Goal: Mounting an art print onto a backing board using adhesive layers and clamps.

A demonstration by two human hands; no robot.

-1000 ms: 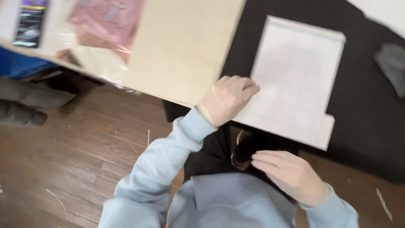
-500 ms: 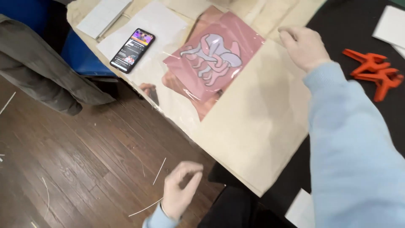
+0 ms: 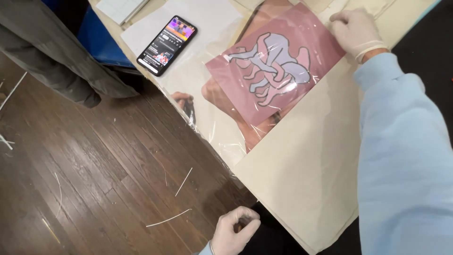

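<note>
Our right hand (image 3: 355, 31) presses flat on pink print (image 3: 276, 63) in clear sleeve (image 3: 214, 120); left hand (image 3: 233, 230) loosely curled, holds nothing. Sleeve overhangs desk (image 3: 302, 174) edge, could slip off.

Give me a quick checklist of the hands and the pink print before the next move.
1. Right hand on the pink print, at its upper corner: ok.
2. Left hand free of the table, low over the floor: ok; whether it holds anything: cannot tell.
3. Print lies flat under clear film: ok.
4. Phone apart from the print: ok.
5. Film edge overhangs the table side: not ok.
</note>
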